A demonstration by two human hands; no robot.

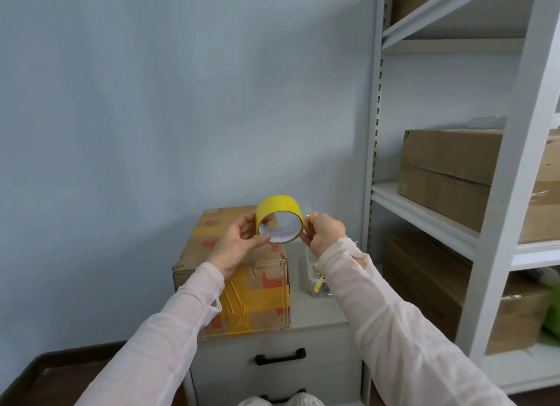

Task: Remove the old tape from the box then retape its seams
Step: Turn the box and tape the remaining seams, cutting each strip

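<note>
I hold the roll (279, 218) above the box (239, 272) at the cabinet's (318, 314) left edge, left hand (242, 239) cupping it, right hand (321, 231) pinching its loose end; a crooked pull could tear or tangle the strip.

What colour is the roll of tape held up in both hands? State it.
Bright yellow roll of tape with a white inner core, seen in the head view.
</note>
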